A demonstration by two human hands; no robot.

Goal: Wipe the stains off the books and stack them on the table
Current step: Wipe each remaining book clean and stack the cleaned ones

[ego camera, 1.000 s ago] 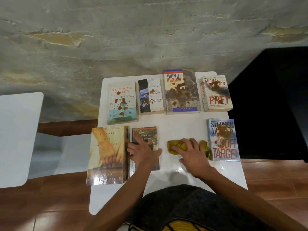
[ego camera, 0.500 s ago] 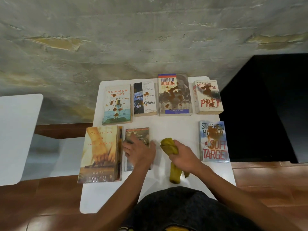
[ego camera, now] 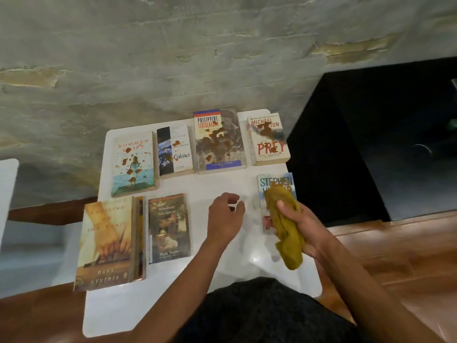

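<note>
1. The right hand [ego camera: 300, 224] grips the cloth [ego camera: 286, 229]; its top end is bunched and its tail hangs loose below the fist.
2. The Hunter book [ego camera: 275, 181] lies under the cloth's top end, on the far side of the fist, long axis running away from the person. Whether the cloth touches it I cannot tell.
3. The left hand [ego camera: 223, 217] hovers loosely curled, holding nothing, just left of that book.
4. Judgement: the Hunter book is likely next for wiping, and the right hand is nearer.
5. The other books lie leftward and beyond on the table [ego camera: 118, 310].
</note>
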